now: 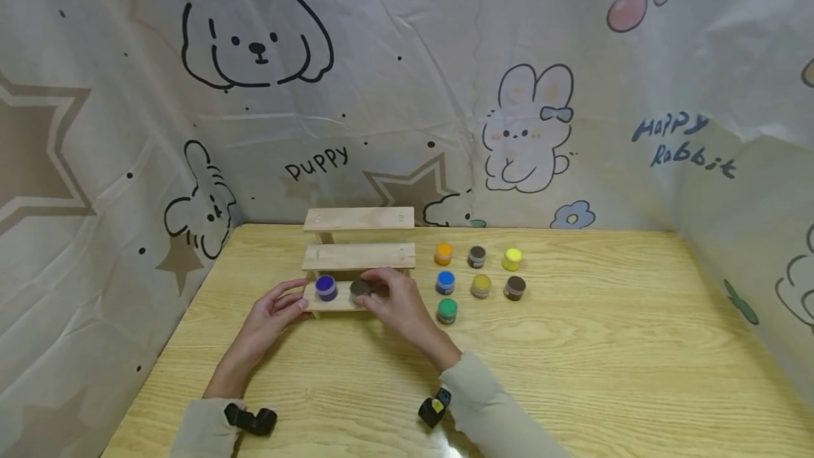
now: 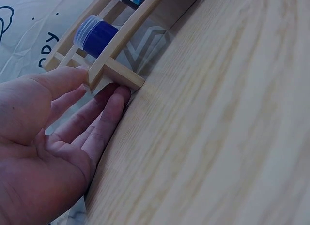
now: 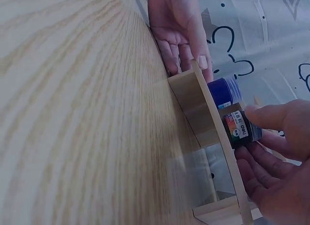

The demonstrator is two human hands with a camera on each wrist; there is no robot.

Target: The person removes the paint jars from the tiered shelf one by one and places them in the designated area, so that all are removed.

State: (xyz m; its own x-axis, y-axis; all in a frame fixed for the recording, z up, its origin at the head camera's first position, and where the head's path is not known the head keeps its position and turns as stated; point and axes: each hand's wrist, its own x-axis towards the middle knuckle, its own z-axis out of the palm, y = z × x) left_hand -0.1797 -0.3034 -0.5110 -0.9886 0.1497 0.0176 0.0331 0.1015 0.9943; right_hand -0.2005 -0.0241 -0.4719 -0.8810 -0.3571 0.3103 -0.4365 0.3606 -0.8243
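A three-tier wooden display rack point(image 1: 359, 256) stands near the back of the table. At the left end of its lowest step, my left hand point(image 1: 270, 316) holds the board, thumb at the edge and fingers by the support point(image 2: 125, 76). My right hand point(image 1: 402, 306) pinches a dark paint jar point(image 1: 360, 290) between thumb and fingers on that same step; its printed label point(image 3: 237, 126) faces the front. Left of it on the step sits a purple-blue paint jar point(image 1: 326, 288) with a clear lid, upright and untouched.
Right of the rack stand several paint jars: orange point(image 1: 444, 254), blue point(image 1: 445, 282), green point(image 1: 447, 311), dark point(image 1: 477, 256), ochre point(image 1: 480, 286), yellow point(image 1: 511, 259) and dark brown point(image 1: 515, 288). A printed cloth point(image 1: 445, 90) hangs behind the wooden table point(image 1: 604, 352).
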